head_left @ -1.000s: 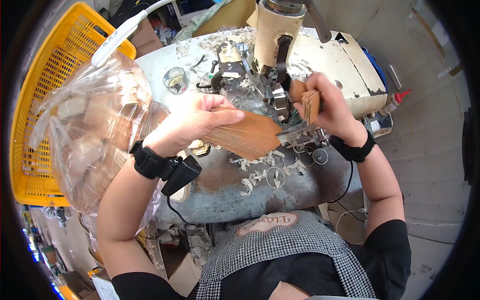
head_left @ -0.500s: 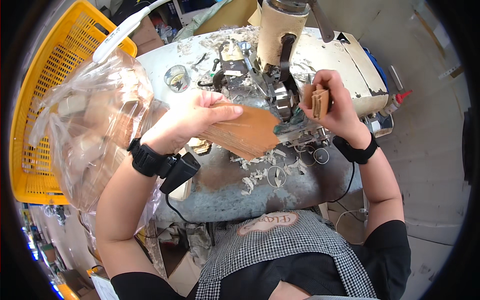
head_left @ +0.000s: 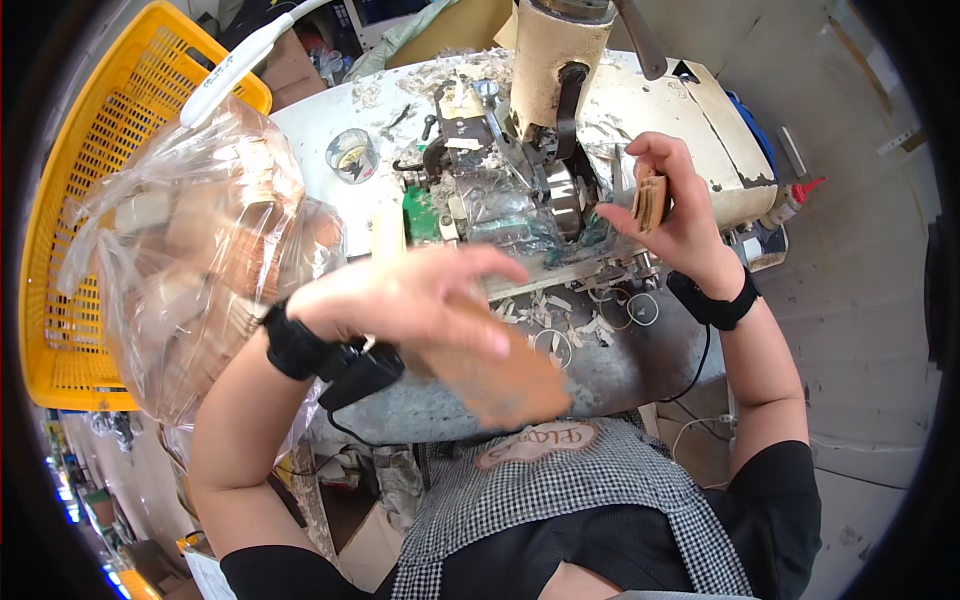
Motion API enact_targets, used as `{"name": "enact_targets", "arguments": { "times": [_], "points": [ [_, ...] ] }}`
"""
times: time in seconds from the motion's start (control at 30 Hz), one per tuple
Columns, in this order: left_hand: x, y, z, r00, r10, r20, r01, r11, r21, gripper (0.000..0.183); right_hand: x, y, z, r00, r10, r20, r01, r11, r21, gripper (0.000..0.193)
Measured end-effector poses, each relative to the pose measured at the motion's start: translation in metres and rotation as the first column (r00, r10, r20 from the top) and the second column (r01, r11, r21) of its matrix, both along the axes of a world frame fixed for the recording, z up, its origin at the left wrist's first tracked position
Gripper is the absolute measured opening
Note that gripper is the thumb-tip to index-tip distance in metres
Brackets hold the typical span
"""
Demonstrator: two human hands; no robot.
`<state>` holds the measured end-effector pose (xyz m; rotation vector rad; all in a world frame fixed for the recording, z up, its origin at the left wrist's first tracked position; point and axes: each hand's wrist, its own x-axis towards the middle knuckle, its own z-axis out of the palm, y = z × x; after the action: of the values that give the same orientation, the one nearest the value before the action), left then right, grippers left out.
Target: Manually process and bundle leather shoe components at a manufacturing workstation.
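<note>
A stack of flat brown leather-like pieces (head_left: 510, 378) hangs low over the front of the bench, blurred by motion. My left hand (head_left: 420, 300) has its thumb lying on it and one finger stretched away; the other fingers are hidden. Beside the machine's metal wheel (head_left: 563, 200), my right hand (head_left: 690, 205) is raised and curled round a smaller stack of brown pieces (head_left: 651, 204), whose layered edges face me. Both wrists carry black straps.
A cream bench machine (head_left: 560, 70) stands at the back centre. Pale scraps (head_left: 550, 310) and rubber-band-like loops (head_left: 643, 309) lie before it. A clear glass (head_left: 352, 157) stands left of it. Farther left, a bulging plastic bag (head_left: 230, 220) leans against a yellow basket (head_left: 60, 270).
My left hand has brought the larger stack down toward me, uncovering a green patch on the machine. My right hand has turned its smaller stack and shifted slightly right.
</note>
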<state>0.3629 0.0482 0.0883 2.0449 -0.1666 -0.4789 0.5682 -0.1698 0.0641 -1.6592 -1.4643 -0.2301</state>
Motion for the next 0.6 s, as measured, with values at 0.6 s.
{"name": "enact_targets", "arguments": {
  "times": [0.6],
  "points": [
    [0.031,0.003,0.008,0.799,0.602,-0.017,-0.569,0.764,0.306,0.026,0.003,-0.004,0.0,0.994,0.052,-0.096,-0.068,0.982,-0.174,0.034]
  ]
}}
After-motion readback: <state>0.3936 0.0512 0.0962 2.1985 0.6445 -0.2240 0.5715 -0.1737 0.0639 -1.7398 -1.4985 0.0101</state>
